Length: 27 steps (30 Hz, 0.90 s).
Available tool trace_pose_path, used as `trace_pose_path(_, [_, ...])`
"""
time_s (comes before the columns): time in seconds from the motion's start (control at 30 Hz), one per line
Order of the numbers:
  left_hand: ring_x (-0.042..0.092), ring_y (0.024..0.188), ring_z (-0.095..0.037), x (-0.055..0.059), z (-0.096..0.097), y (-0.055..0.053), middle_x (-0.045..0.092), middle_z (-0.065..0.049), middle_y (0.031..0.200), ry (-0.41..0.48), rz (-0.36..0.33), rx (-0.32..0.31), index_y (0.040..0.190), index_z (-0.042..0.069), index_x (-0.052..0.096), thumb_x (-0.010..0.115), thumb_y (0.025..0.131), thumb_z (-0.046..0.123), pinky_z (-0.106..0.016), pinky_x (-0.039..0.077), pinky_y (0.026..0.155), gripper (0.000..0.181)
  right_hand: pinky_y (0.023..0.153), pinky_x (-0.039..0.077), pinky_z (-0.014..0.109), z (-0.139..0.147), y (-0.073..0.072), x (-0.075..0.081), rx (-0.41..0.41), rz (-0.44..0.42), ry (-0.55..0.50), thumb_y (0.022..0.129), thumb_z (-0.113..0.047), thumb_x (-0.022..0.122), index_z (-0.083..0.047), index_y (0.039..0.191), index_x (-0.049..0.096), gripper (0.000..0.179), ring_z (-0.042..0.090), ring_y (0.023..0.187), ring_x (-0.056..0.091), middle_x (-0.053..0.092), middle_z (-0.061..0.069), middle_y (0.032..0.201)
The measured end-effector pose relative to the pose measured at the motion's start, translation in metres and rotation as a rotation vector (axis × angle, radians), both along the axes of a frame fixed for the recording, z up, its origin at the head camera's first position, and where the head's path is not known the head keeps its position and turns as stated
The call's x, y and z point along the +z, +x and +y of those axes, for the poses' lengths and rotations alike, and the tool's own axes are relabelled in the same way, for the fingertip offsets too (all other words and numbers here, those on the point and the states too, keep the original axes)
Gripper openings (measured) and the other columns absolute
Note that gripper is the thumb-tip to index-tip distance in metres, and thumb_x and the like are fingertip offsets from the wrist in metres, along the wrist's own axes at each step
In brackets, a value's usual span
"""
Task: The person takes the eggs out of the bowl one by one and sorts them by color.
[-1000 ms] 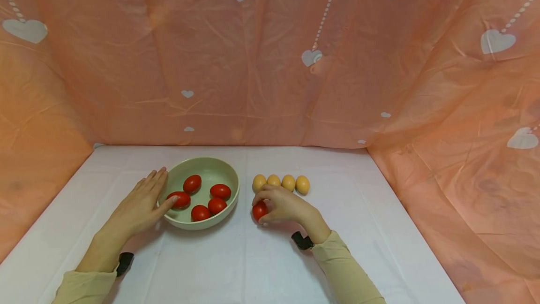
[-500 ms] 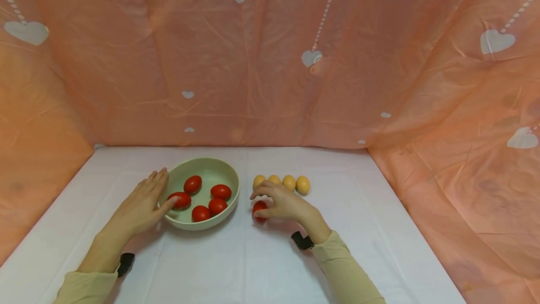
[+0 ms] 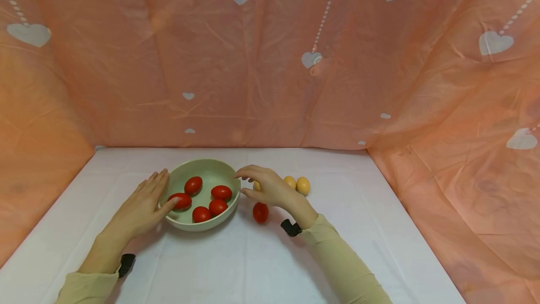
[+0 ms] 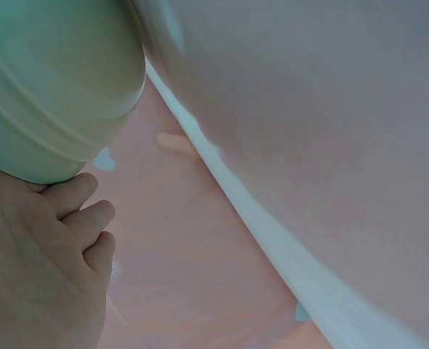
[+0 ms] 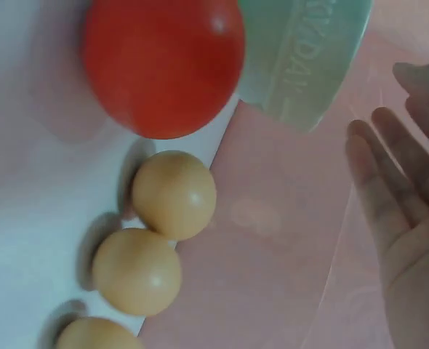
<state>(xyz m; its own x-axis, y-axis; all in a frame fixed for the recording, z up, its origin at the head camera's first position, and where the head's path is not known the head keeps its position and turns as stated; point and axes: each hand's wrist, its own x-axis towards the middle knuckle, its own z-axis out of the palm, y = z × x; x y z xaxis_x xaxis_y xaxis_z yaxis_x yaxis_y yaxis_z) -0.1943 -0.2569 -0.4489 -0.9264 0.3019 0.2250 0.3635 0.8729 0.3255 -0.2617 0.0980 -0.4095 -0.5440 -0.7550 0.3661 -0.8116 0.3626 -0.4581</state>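
Note:
A pale green bowl (image 3: 213,172) stands left of centre in the head view, with several red oval tomatoes (image 3: 193,185) inside. My left hand (image 3: 141,203) holds its left side, thumb over the rim and fingers along the outer wall; the left wrist view shows those fingers against the bowl. My right hand (image 3: 267,186) is empty, fingers loosely spread, its fingertips close to the bowl's right rim; whether they touch it I cannot tell. Below that hand one tomato (image 3: 260,213) lies on the white cloth. Small yellow egg-shaped pieces (image 3: 303,185) sit behind the hand, partly hidden.
A white cloth (image 3: 202,266) covers the table. Orange curtain (image 3: 270,107) with white hearts hangs behind and on both sides. Each wrist bears a black camera mount (image 3: 291,227).
My right hand has let go of the loose tomato and moved left and away toward the bowl's right rim. The tomato stays on the cloth. My left hand keeps its place.

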Motion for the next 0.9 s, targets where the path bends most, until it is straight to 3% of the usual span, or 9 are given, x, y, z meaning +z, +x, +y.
trace_pose_path(0.1, [0.023,0.151,-0.054,0.001,0.0,0.0,0.026,-0.033,0.165,0.002,-0.005,0.0,0.156,-0.015,0.028,0.059,0.104,0.044,-0.066,0.02,0.124,0.084,0.094,0.056,0.023,-0.009,-0.008,0.004,0.045,0.027,0.013,0.092,-0.003,0.078,0.0,0.129,0.068,0.038,0.025,0.108,0.068,0.069,0.011,0.129])
trace_pose_path(0.23, [0.023,0.151,-0.054,0.001,0.0,0.0,0.026,-0.033,0.165,0.005,-0.009,0.003,0.157,-0.014,0.028,0.06,0.104,0.043,-0.065,0.02,0.124,0.085,0.093,0.055,0.023,-0.023,-0.018,0.008,0.083,0.019,0.081,0.091,-0.004,0.078,-0.003,0.128,0.07,0.038,0.023,0.109,0.066,0.069,0.01,0.131])
trace_pose_path(0.57, [0.022,0.152,-0.053,0.001,0.0,0.0,0.025,-0.032,0.165,0.007,-0.018,0.012,0.157,-0.014,0.028,0.059,0.104,0.046,-0.064,0.019,0.125,0.086,0.102,0.049,0.02,-0.058,-0.043,0.022,0.163,-0.122,0.401,0.093,-0.002,0.076,-0.006,0.131,0.07,0.04,0.027,0.121,0.065,0.067,0.004,0.136])
trace_pose_path(0.9, [0.026,0.151,-0.053,0.001,0.0,-0.001,0.028,-0.031,0.164,-0.01,0.01,0.01,0.156,-0.014,0.031,0.062,0.102,0.043,-0.065,0.024,0.122,0.084,0.101,0.047,0.017,-0.08,-0.052,0.017,0.187,-0.193,0.52,0.089,0.0,0.079,-0.012,0.128,0.075,0.041,0.021,0.122,0.063,0.07,-0.003,0.131])
